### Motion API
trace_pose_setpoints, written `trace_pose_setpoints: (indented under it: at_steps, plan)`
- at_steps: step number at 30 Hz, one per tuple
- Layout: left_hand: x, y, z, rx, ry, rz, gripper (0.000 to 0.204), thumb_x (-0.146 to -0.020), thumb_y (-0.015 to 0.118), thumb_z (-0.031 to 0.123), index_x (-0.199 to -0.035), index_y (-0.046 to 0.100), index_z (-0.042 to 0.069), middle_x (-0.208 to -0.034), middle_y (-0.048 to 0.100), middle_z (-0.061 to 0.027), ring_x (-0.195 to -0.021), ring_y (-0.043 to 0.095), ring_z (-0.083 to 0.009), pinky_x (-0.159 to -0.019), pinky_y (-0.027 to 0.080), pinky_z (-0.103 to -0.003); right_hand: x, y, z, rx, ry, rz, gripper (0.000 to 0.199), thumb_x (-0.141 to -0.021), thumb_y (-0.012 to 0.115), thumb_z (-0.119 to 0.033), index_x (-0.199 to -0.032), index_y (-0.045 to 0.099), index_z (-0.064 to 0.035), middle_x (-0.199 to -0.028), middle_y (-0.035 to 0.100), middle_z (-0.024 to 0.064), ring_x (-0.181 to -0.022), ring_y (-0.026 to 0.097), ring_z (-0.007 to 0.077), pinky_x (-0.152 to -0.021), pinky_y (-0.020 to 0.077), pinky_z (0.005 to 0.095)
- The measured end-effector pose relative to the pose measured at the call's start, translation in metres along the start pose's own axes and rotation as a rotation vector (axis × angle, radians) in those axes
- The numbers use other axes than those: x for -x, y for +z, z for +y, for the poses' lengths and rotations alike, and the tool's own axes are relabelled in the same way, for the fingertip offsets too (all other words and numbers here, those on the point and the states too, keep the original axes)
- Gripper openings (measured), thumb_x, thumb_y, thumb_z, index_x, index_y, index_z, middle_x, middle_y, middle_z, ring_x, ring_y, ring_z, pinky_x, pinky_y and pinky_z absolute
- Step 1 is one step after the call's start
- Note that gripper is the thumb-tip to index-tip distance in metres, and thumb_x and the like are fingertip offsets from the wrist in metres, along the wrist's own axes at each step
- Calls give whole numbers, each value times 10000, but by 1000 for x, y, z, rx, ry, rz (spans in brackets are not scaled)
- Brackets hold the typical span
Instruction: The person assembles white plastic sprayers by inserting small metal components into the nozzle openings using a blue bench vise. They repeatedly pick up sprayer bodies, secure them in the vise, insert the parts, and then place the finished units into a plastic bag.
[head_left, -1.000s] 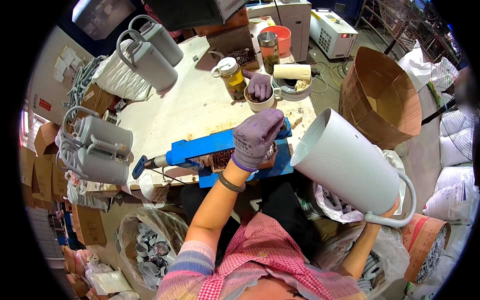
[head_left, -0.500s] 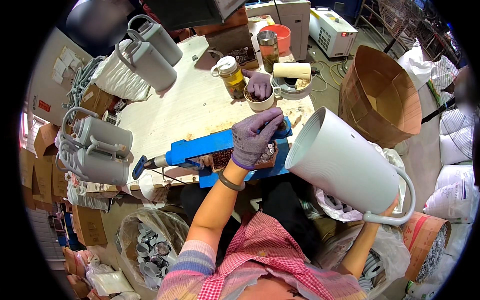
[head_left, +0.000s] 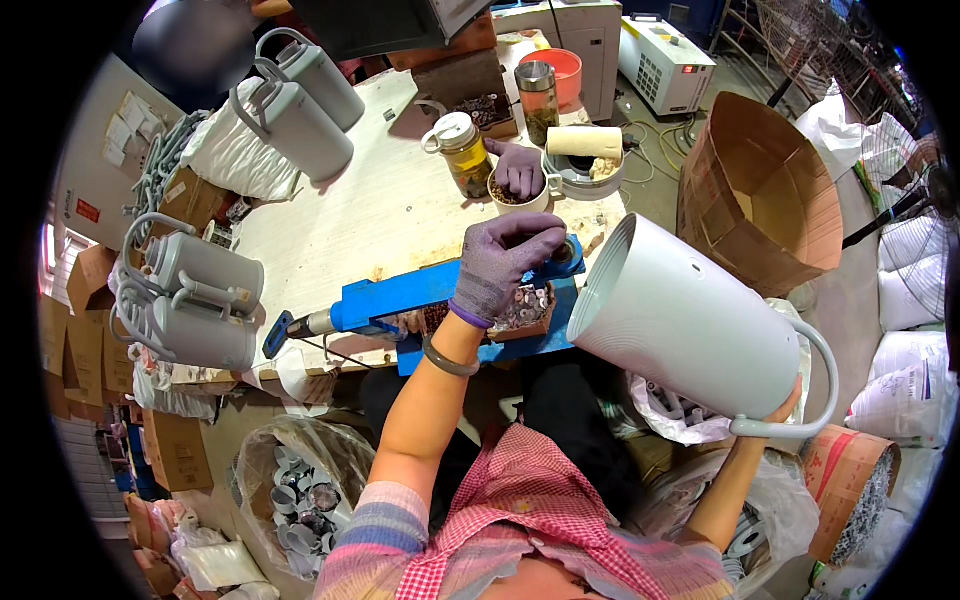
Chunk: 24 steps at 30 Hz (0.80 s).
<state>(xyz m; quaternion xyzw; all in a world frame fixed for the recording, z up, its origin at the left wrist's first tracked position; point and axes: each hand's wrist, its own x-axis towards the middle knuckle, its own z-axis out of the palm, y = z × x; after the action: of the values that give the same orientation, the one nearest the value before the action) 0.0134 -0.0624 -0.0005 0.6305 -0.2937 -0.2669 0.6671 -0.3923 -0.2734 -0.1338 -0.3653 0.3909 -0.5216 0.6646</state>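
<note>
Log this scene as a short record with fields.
Left hand: purple-gloved, fingers curled near the end of the blue machine; contents unclear
Right hand: holding the grey vessel near its base
Vessel pose: tilted, open end facing left
On the bench: grey cans, white-lidded jar, purple glove in white cup
Around it: cardboard box, bag of grey parts

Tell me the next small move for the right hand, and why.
Probably ease the grey canister slightly left with the right hand, toward the right end of the blue bench fixture: its open mouth faces that end but is not yet over it. The gloved left hand is at that end, so a slow approach seems wise.
</note>
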Motion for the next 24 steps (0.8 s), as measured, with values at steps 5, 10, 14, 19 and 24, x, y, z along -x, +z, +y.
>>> trace_pose_setpoints:
  at_steps: [5,10,14,19,24]
  plan:
    - [-2,-4,-7,-54,90,-26,235,-912,777,149,-1091,772,-2,-1026,759,-84,-896,707,-123,-837,580,-279,-14,7,-11,-35,38,-21,559,-1078,327,-469,-1292,622,-45,-1196,683,103,-1075,659,219,-901,562,357]
    - [-9,-10,-12,-97,135,-89,244,-894,781,132,-1107,775,13,-1059,747,-89,-923,705,-136,-854,579,-285,-16,9,-4,-7,-27,-52,552,-1081,319,-450,-1306,617,-43,-1201,683,114,-1068,663,222,-895,567,359]
    - [-10,-14,-5,-123,49,-167,429,-877,793,66,-1290,688,24,-1151,716,-87,-1025,688,-155,-916,569,-279,-25,11,-4,-105,2,-113,508,-1083,356,-409,-1344,584,-37,-1227,669,127,-1073,663,224,-896,566,346]
    - [13,-24,3,82,52,-129,625,-939,716,89,-1503,460,6,-1266,662,-127,-1131,662,-221,-1017,529,-345,-62,43,-22,333,-272,-164,461,-1059,423,-379,-1324,574,-33,-1200,653,103,-1076,645,195,-903,547,333]
    - [58,-34,-25,-97,97,-113,361,-1083,497,194,-1335,536,-62,-1133,677,-139,-974,662,-200,-875,546,-344,-87,126,-32,263,-230,-314,456,-1037,440,-398,-1260,576,-23,-1115,639,76,-1028,614,168,-911,500,309]
